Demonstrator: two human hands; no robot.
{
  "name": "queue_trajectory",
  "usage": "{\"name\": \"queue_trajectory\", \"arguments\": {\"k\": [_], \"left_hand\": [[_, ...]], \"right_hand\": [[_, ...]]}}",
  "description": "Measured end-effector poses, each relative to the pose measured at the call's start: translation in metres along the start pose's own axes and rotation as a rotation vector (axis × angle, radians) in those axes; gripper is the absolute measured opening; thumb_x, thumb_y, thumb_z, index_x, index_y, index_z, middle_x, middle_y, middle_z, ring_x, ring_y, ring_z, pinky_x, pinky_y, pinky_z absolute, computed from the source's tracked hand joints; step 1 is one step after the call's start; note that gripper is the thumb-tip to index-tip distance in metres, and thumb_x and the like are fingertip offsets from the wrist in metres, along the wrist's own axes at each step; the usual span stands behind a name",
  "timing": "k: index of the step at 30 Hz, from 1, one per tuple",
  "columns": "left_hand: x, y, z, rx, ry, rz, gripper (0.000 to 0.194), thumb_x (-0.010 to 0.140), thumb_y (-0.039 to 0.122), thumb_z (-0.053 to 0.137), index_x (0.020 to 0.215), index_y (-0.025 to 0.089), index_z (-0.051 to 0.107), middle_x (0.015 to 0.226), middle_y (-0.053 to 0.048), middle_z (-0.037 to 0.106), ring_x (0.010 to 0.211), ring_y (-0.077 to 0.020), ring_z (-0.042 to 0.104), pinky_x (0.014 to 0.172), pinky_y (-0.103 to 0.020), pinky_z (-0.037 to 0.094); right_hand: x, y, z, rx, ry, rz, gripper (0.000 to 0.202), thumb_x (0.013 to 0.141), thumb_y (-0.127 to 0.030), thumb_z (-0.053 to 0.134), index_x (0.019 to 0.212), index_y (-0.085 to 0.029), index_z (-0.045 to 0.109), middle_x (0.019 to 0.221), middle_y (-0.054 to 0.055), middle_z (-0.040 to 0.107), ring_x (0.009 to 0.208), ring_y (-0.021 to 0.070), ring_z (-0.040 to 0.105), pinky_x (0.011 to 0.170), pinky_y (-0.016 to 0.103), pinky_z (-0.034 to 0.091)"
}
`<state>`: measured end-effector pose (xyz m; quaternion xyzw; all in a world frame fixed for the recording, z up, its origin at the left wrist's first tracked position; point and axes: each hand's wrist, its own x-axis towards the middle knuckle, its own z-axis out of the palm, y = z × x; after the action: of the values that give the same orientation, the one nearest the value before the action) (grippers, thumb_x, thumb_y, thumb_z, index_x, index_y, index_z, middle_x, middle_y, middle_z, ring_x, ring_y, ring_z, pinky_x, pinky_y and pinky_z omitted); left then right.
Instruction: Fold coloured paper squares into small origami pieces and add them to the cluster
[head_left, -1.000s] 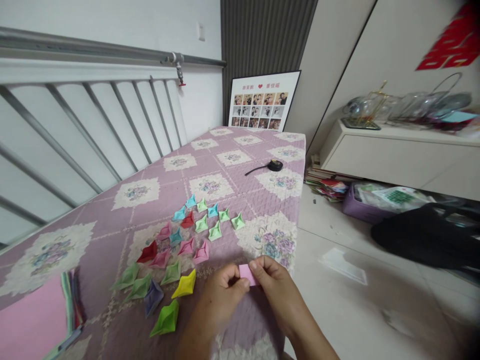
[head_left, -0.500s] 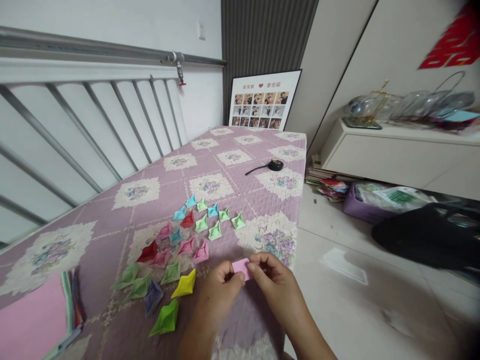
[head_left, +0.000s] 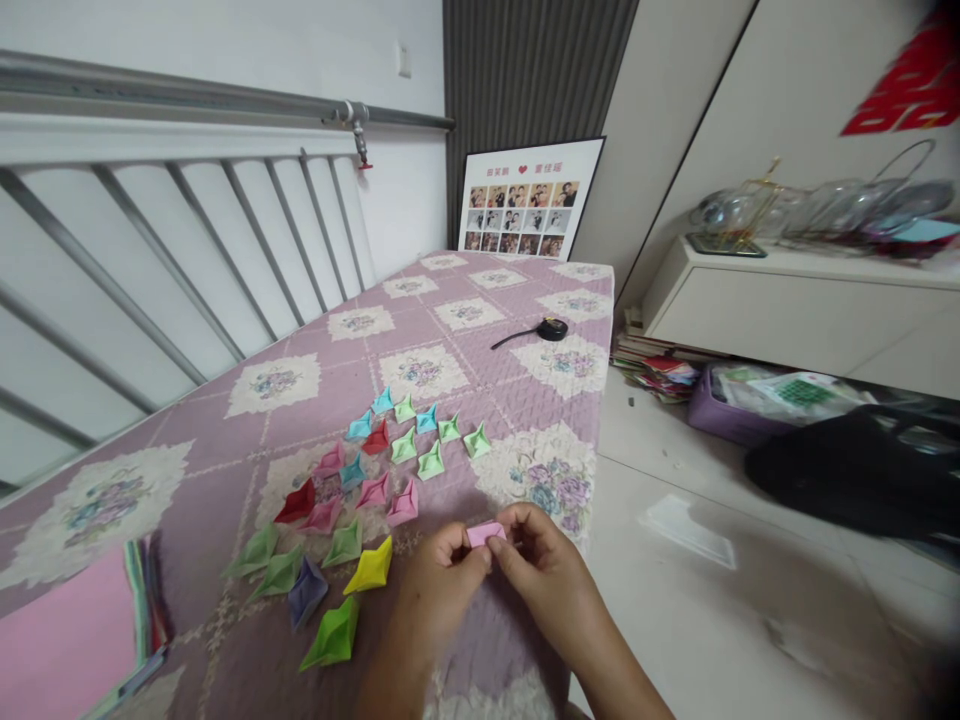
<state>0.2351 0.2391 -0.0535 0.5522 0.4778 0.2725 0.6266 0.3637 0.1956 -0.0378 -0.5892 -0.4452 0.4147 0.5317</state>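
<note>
Purple quilted cloth (head_left: 337,372) with floral patches fills most of what I see through the head camera, running alongside a white radiator (head_left: 150,215) toward a photo board (head_left: 525,172) propped beyond its far end. Small folded paper shapes (head_left: 373,491) sit on it in loose rows, a tape measure (head_left: 553,329) lies farther off, and a stack of coloured sheets (head_left: 67,630) rests at the near left.

Over the cloth's near right part is the folded pink paper (head_left: 486,534). The left hand (head_left: 442,582) pinches its left end; the right hand (head_left: 544,563) grips the other end, thumb in front and fingers curled behind.

I take the step to be a fold being creased. I would match the edges before pressing, let the left fingers anchor the strip, and run the right thumb firmly along the crease, without twisting so small a piece.

Most fingertips are hidden behind the paper, so I can't count its layers or see its back, nor tell whether the hands touch the cloth. Both forearms and the stack are cut off by the frame, and the black item (head_left: 840,465) on the floor is too dark to make out.
</note>
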Motion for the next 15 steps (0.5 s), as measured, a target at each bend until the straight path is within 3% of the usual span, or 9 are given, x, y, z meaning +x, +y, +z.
{"name": "queue_trajectory", "arguments": {"k": [4, 10, 15], "left_hand": [[-0.002, 0.003, 0.000, -0.001, -0.012, 0.041, 0.020, 0.077, 0.037, 0.057, 0.076, 0.018, 0.064, 0.067, 0.002, 0.058, 0.066, -0.0140, 0.049, 0.061, -0.023, 0.036], [0.001, -0.004, -0.002, 0.021, 0.037, 0.036, 0.018, 0.078, 0.035, 0.056, 0.072, 0.018, 0.060, 0.058, 0.006, 0.047, 0.055, -0.0108, 0.040, 0.054, -0.022, 0.030], [0.007, -0.011, -0.002, -0.129, 0.058, 0.006, 0.024, 0.075, 0.041, 0.059, 0.073, 0.017, 0.060, 0.053, 0.007, 0.042, 0.050, -0.0087, 0.036, 0.050, -0.022, 0.027]], "right_hand": [[0.000, 0.000, 0.000, -0.049, -0.004, -0.039, 0.014, 0.084, -0.035, 0.058, 0.081, -0.021, 0.059, 0.075, 0.000, 0.061, 0.070, 0.0160, 0.056, 0.066, 0.028, 0.045], [0.000, -0.004, 0.001, -0.324, 0.040, -0.276, 0.014, 0.086, -0.028, 0.055, 0.074, -0.023, 0.061, 0.084, 0.004, 0.061, 0.081, 0.0183, 0.057, 0.069, 0.029, 0.046], [-0.001, -0.005, 0.000, -0.319, -0.032, -0.312, 0.013, 0.085, -0.024, 0.056, 0.090, -0.025, 0.067, 0.105, 0.007, 0.061, 0.096, 0.0204, 0.060, 0.079, 0.032, 0.051]]}}
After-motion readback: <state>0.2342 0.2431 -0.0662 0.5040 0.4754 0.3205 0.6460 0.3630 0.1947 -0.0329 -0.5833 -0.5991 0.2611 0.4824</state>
